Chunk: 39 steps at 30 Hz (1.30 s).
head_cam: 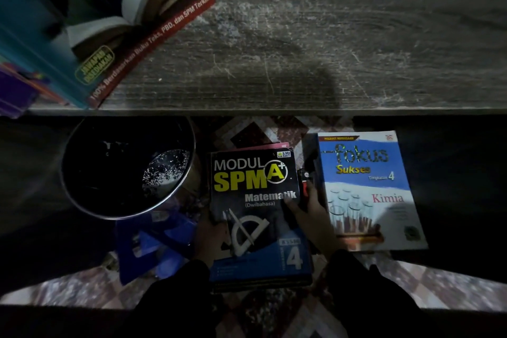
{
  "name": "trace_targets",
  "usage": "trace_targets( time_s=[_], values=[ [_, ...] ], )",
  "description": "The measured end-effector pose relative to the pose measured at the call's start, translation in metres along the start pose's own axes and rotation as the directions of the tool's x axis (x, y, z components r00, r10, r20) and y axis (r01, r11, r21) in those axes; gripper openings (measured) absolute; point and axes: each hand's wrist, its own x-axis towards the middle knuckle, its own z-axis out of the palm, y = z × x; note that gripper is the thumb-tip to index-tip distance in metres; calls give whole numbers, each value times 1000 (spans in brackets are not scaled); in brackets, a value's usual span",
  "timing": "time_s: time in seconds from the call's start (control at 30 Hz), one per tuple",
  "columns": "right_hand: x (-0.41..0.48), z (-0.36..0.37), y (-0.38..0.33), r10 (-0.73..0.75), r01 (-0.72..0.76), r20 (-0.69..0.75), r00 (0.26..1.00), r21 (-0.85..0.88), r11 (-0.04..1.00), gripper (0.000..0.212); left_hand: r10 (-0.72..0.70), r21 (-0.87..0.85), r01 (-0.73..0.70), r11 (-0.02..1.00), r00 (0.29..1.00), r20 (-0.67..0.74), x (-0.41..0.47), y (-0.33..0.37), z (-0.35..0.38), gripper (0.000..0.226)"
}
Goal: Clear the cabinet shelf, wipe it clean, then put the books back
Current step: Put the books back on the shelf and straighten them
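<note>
A dusty grey wooden shelf (329, 44) fills the upper half of the view, mostly bare. Several books (90, 35) lean at its left end. Below it, on the floor, lies a black "Modul SPM A+ Matematik" book (252, 200) on top of a small stack. My left hand (210, 233) grips the stack's left edge. My right hand (310, 217) holds its right edge, thumb on the cover. Both sleeves are black. To the right lies a blue and white "Fokus Sukses Kimia" book (367, 189) flat on the floor.
A dark round bucket (123, 167) with soapy water stands on the floor at the left. A blue cloth (153, 244) lies just below it. A patterned mat (274, 310) covers the floor. A small red and black object (304, 178) sits between the two books.
</note>
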Motion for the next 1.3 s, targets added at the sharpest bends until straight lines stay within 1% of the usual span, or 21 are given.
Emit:
trace_targets(
  time_s=[0.07, 0.13, 0.2, 0.27, 0.33, 0.4, 0.47, 0.57, 0.6, 0.63, 0.7, 0.73, 0.83, 0.93, 1.0, 1.03, 1.07, 1.13, 1.2, 1.27, 1.3],
  values=[
    [4, 4, 1, 25, -33, 76, 997, 106, 994, 75, -11, -84, 12, 996, 1000, 12, -1, 1, 2, 44],
    [9, 10, 11, 77, -103, 135, 988, 202, 974, 89, -13, -142, 16, 990, 1000, 24, 1, 1, 4, 56],
    [10, 15, 18, 73, -121, 205, 976, 231, 965, 99, -15, -164, 20, 986, 999, 34, 4, 1, 4, 66],
    [8, 20, 22, 77, -130, 212, 974, 246, 960, 120, -90, -185, 104, 977, 993, 79, 6, 1, 2, 68],
    [6, 24, 28, 115, -171, 215, 970, 265, 949, 143, -201, -190, 227, 955, 968, 149, 5, 6, -1, 53],
    [6, 28, 48, 115, -177, 221, 969, 286, 942, 149, -271, -160, 300, 941, 946, 177, 2, 10, 0, 32],
    [7, 29, 63, 103, -159, 227, 968, 246, 956, 144, -270, -161, 295, 942, 949, 161, 2, 11, 3, 35],
    [-3, 20, 50, 88, -119, 180, 980, 173, 978, 130, -261, -142, 280, 950, 955, 139, 17, -8, 8, 87],
    [-5, 17, 41, 75, -99, 165, 984, 145, 984, 126, -267, -138, 287, 948, 953, 144, 25, -17, 8, 93],
    [-6, 14, 34, 65, -84, 149, 987, 123, 989, 122, -273, -133, 294, 947, 950, 153, 25, -17, 7, 83],
    [-9, 8, 18, 71, -85, 136, 988, 101, 991, 116, -276, -137, 303, 943, 942, 189, 6, 5, 0, 48],
    [-11, 4, 11, 77, -92, 140, 987, 102, 991, 110, -275, -142, 310, 940, 936, 221, -3, 15, -2, 40],
    [-22, -11, -12, 86, -101, 192, 978, 69, 992, 90, -212, -170, 253, 953, 951, 227, -9, 29, -5, 48],
    [-22, -23, -23, 58, -94, 288, 956, 115, 989, 111, -93, -131, 129, 983, 964, 251, -18, 44, -12, 37],
    [-10, -33, -28, 47, -107, 354, 934, 152, 982, 112, 4, -104, 24, 994, 966, 260, -23, 54, -19, 56],
    [-6, -39, -36, 91, -146, 373, 923, 121, 982, 111, 31, -106, -3, 994, 964, 264, -27, 60, -22, 62],
    [-4, -43, -45, 121, -178, 397, 910, 109, 978, 108, 49, -98, -22, 995, 960, 277, -29, 65, -26, 60],
    [-10, -54, -71, 170, -214, 448, 878, 50, 976, 91, 71, -91, -45, 995, 947, 313, -40, 79, -31, 65],
    [-17, -65, -92, 230, -236, 428, 874, -39, 971, 75, 64, -63, -45, 997, 938, 340, -51, 92, -34, 64],
    [-32, -75, -109, 251, -220, 431, 867, -122, 968, 75, 23, -17, -18, 1000, 939, 343, -68, 106, -38, 57],
    [-44, -81, -116, 266, -206, 433, 861, -182, 962, 87, 6, -1, -6, 1000, 937, 350, -77, 111, -39, 60]
  ],
)
